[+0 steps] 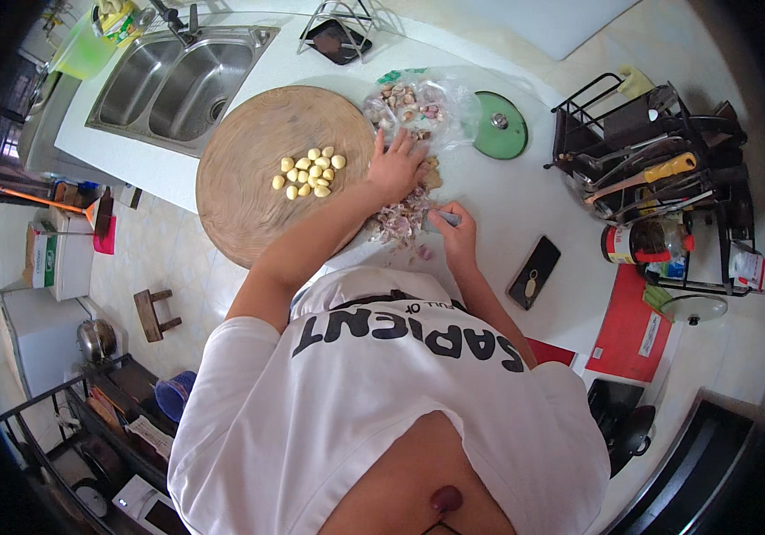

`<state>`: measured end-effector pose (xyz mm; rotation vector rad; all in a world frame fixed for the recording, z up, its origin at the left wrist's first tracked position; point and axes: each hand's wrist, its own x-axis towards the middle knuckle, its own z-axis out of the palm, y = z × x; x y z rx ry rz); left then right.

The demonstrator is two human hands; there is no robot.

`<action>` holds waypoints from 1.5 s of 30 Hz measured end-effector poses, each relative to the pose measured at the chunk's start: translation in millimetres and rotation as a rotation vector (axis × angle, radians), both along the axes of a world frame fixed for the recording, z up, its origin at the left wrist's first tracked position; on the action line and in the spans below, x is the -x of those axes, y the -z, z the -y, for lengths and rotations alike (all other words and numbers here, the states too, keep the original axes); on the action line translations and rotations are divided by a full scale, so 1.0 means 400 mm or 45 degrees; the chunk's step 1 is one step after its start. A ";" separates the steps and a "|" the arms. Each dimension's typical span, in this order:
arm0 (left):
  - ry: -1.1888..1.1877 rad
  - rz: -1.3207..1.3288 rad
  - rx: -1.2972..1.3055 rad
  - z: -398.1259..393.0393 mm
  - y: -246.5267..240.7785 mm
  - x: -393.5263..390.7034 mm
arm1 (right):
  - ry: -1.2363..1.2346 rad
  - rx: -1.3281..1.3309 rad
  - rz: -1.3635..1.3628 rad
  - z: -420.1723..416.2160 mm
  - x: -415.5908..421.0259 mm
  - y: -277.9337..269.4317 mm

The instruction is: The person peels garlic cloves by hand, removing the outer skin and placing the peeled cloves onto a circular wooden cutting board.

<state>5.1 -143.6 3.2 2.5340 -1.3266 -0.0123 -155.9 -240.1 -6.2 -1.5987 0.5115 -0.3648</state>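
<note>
My left hand is spread, palm down, with its fingertips at the near edge of a clear plastic bag. Unpeeled garlic cloves lie in the bag. What is under the palm is hidden. In my right hand is a small grey tool, seemingly a knife, partly covered by the fingers. Between the hands lies a heap of garlic skins. Several peeled garlic cloves sit together on a round wooden chopping board to the left.
A double steel sink is at the far left. Beyond the bag lies a green-tinted lid. A phone rests on the white counter at right, near a black rack of utensils. A wire stand stands at the back.
</note>
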 end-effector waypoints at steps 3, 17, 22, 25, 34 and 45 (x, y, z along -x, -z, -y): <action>0.046 -0.067 -0.139 -0.007 -0.007 0.029 | 0.018 -0.006 -0.040 0.008 0.003 0.016; -0.004 -0.345 0.061 0.166 0.031 -0.166 | -0.012 0.041 -0.012 0.014 -0.010 -0.008; 0.030 -0.235 -0.213 0.171 0.025 -0.149 | 0.029 -0.027 -0.038 0.002 -0.007 -0.032; 0.018 -0.249 -0.221 0.166 0.023 -0.146 | 0.029 -0.049 -0.036 0.009 -0.004 -0.018; -0.023 -0.227 -0.236 0.172 0.070 -0.134 | -0.010 0.027 -0.003 0.012 -0.013 0.006; -0.462 -1.381 0.779 0.140 0.063 -0.178 | 0.042 -0.077 0.017 -0.005 -0.007 -0.039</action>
